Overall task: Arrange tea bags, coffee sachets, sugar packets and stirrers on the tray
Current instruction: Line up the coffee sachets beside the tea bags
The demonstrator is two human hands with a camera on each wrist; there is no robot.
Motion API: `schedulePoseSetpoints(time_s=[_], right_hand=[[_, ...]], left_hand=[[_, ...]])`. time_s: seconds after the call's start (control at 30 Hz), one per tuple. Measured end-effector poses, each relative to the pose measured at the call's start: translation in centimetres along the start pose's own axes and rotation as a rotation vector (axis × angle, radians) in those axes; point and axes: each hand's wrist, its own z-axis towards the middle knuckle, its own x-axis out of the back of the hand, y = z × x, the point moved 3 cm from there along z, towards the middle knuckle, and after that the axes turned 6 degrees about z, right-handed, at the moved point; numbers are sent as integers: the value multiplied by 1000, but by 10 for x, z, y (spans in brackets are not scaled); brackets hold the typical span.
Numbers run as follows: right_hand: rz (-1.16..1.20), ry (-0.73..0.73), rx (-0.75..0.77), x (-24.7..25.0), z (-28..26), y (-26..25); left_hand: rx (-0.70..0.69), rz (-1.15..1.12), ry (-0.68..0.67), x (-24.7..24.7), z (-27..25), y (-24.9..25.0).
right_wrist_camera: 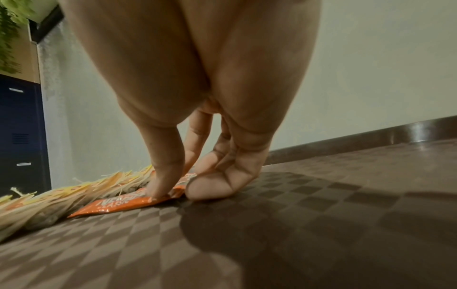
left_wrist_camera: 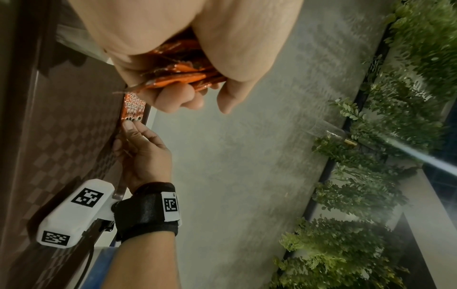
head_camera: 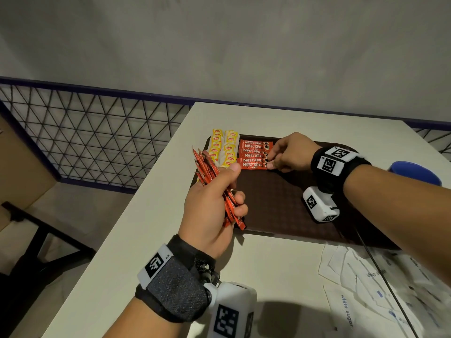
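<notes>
Left hand (head_camera: pixel 214 211), clamped on spare coffee sachets (head_camera: pixel 212 176); right hand (head_camera: pixel 290 153), fingertips pressing newest sachet (head_camera: pixel 253 165) into tray (head_camera: pixel 280 203) row. Next, probably: draw another.

Right hand (right_wrist_camera: pixel 197 93) fills upper frame, fingers pointing down. One fingertip (right_wrist_camera: pixel 158 187) presses on end of orange coffee sachet (right_wrist_camera: pixel 118 205) lying flat on brown checkered tray (right_wrist_camera: pixel 321 224). Thumb tip rests on tray just beside sachet. Yellow tea bags (right_wrist_camera: pixel 49 197) lie left of sachet, touching it. Tray rim behind; pale wall beyond.
</notes>
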Motion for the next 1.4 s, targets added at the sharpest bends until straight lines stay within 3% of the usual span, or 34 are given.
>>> schedulePoseSetpoints(time_s=[0.17, 0.33, 0.47, 0.6, 0.73, 0.93, 1.17, 1.3, 1.4], right_hand=[[24, -8, -3, 2, -4, 0], [28, 29, 69, 15, -25, -16], [164, 90, 206, 29, -75, -54], [278, -10, 309, 22, -141, -73], [460, -91, 312, 1, -185, -65], [352, 81, 279, 2, -188, -55], [133, -2, 270, -5, -186, -50], [173, 21, 267, -4, -182, -46], [284, -24, 248, -6, -181, -45]], left_hand=[[40, -32, -9, -1, -2, 1], [136, -110, -113, -7, -8, 4], [126, -65, -125, -11, -12, 2], [62, -34, -114, -13, -15, 1], [29, -27, -189, -16, -18, 5], [58, 95, -212, -21, -25, 2], [76, 163, -242, -21, -24, -5], [73, 251, -306, -20, -22, -6], [44, 296, -271, -17, -18, -7]])
